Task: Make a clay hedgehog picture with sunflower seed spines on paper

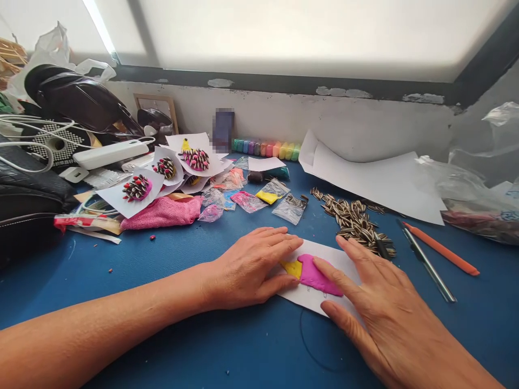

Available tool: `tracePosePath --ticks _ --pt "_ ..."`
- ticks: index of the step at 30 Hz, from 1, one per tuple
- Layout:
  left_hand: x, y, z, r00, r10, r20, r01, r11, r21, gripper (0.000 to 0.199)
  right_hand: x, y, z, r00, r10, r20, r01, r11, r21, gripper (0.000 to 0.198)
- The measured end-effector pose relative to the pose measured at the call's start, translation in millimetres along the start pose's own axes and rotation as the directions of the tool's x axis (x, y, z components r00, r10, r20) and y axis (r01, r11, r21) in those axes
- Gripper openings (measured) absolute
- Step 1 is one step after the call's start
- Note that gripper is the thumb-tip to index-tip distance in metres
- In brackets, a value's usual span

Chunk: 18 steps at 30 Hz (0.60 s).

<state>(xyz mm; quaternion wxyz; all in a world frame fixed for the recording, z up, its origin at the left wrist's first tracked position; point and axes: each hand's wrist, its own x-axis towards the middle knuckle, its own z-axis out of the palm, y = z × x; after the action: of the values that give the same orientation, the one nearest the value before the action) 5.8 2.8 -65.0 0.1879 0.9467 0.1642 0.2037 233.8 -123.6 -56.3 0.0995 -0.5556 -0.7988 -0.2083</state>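
A small sheet of white paper (295, 298) lies on the blue table between my hands. Pressed flat on it is pink modelling clay (318, 276), with a yellow clay patch (292, 268) joined to its left end. Small drawn legs show below the pink shape. My left hand (255, 265) rests over the paper's left edge, fingers stretched out beside the yellow clay. With fingers spread, my right hand (373, 292) lies over the right part of the sheet, its index fingertip touching the pink clay. Neither hand grips anything.
Sunflower seeds (354, 219) are heaped behind my right hand. A silver pen (430, 265) and an orange marker (441, 248) lie to the right. Finished seed-covered clay figures (138, 189), a pink cloth (164, 212) and clay packets (270, 194) are at the back left.
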Motion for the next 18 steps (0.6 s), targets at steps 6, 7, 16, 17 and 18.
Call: tracePosePath --ticks 6,7,16,17,18 --pt "1 2 -2 1.000 0.006 0.010 -0.006 1.000 0.000 0.049 4 0 0 0.999 0.030 0.030 -0.031 0.999 0.015 0.050" --pt "1 2 -2 1.000 0.009 0.008 -0.009 1.000 0.000 0.049 5 2 -2 0.999 0.037 0.027 -0.037 0.999 0.005 0.050" --pt "2 1 -3 1.000 0.024 0.012 -0.024 1.000 0.004 0.048 7 7 -15 0.994 -0.111 -0.016 0.108 0.988 -0.115 0.050" --pt "2 1 -2 1.000 0.021 0.013 -0.021 1.000 0.007 0.048 8 7 -15 0.993 -0.117 -0.010 0.115 0.986 -0.123 0.050" --pt "1 1 -2 1.000 0.020 0.012 -0.020 1.000 0.011 0.048 8 6 -15 0.993 -0.120 -0.005 0.118 0.985 -0.129 0.050"
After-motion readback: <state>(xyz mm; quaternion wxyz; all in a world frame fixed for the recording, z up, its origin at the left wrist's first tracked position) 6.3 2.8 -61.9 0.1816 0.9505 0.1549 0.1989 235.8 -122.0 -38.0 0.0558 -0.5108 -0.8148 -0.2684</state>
